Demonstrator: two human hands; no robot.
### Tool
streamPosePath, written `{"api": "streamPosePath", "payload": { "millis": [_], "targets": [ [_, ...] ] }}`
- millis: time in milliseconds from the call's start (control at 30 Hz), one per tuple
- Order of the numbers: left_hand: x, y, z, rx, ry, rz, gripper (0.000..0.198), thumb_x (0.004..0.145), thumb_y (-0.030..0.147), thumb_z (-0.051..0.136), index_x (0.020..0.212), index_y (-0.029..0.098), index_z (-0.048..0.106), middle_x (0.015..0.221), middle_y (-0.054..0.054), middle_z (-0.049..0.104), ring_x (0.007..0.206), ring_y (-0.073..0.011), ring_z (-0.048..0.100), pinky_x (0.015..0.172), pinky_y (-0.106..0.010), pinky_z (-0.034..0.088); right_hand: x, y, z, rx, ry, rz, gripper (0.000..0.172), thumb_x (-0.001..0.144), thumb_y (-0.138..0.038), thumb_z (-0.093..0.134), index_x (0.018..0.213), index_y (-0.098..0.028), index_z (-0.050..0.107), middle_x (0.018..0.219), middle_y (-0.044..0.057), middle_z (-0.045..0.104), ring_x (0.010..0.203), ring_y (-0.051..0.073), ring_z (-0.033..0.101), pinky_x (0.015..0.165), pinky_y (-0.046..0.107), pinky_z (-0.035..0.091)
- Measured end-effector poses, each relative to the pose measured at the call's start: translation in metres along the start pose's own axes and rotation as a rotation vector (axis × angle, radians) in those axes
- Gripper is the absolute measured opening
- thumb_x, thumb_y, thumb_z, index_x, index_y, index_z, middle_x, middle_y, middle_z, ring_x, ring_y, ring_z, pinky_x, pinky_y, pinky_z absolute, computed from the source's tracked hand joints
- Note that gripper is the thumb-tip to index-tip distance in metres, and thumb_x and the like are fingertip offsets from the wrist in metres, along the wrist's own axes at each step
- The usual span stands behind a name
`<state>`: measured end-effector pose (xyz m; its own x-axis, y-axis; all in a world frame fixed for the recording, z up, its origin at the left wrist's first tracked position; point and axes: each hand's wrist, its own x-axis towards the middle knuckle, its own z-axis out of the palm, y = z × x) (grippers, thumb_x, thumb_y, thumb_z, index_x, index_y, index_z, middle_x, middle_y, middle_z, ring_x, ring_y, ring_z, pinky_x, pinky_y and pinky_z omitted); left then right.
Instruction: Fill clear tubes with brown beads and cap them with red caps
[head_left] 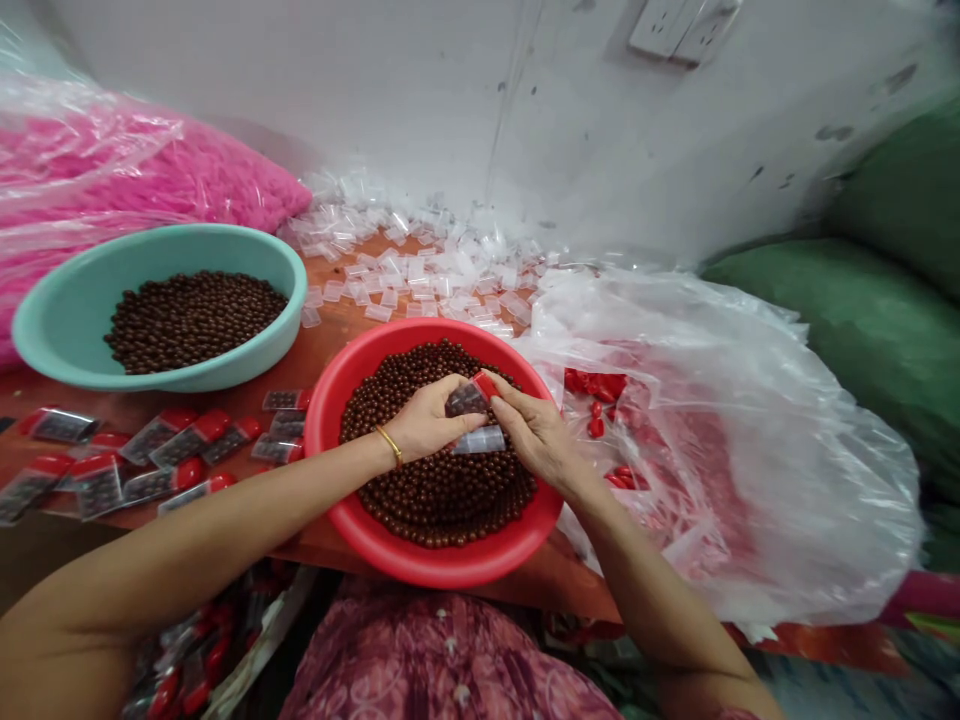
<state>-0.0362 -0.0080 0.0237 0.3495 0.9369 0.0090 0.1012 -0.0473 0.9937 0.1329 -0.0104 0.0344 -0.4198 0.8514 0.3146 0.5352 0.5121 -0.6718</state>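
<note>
Over the red basin [330, 400], which is full of small brown beads [442, 490], my left hand [427, 420] pinches a small clear box filled with beads [466, 400]. My right hand [536, 435] closes its fingertips on the red cap [486, 383] at that box's end. An empty clear box [480, 440] also sits between my hands, under the left fingers. A gold bracelet [390, 445] circles my left wrist.
A teal basin [60, 320] with more brown beads stands at the left. Filled, red-capped boxes [150, 450] lie in front of it. Empty clear boxes [420, 265] are heaped by the wall. A clear plastic bag [720, 440] holds red caps [596, 395] at right. Pink bag [112, 170], green sacks [862, 320].
</note>
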Motion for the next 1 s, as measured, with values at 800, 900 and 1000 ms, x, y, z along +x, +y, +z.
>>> {"api": "streamPosePath", "payload": {
  "millis": [800,900,1000],
  "targets": [
    [-0.006,0.016,0.006,0.736,-0.27,0.085,0.017,0.069,0.03,0.059,0.062,0.017,0.05,0.054,0.004,0.047,0.049,-0.0091,0.04,0.05,-0.021,0.027,0.005,0.006,0.015,0.358,0.095,0.169,0.067,0.091,-0.056,0.011,0.11,-0.016,0.062,0.07,0.004,0.058,0.06,0.013,0.054,0.058,0.026,0.045],
    [-0.008,0.017,0.009,0.746,-0.289,0.095,0.012,0.068,0.026,0.057,0.062,0.017,0.051,0.055,0.003,0.048,0.049,-0.0093,0.041,0.049,-0.021,0.03,0.012,0.004,0.03,0.57,-0.02,0.291,0.073,0.089,-0.059,0.002,0.134,-0.018,0.043,0.091,0.006,0.062,0.077,0.014,0.059,0.073,0.027,0.049],
    [-0.011,0.015,0.01,0.776,-0.293,0.102,0.007,0.067,0.024,0.056,0.068,0.017,0.055,0.058,0.001,0.053,0.051,-0.0111,0.046,0.052,-0.022,0.035,0.013,0.001,0.034,0.565,-0.105,0.304,0.067,0.091,-0.055,0.003,0.142,-0.023,0.031,0.109,0.006,0.06,0.097,0.014,0.058,0.091,0.03,0.044]
  ]
}}
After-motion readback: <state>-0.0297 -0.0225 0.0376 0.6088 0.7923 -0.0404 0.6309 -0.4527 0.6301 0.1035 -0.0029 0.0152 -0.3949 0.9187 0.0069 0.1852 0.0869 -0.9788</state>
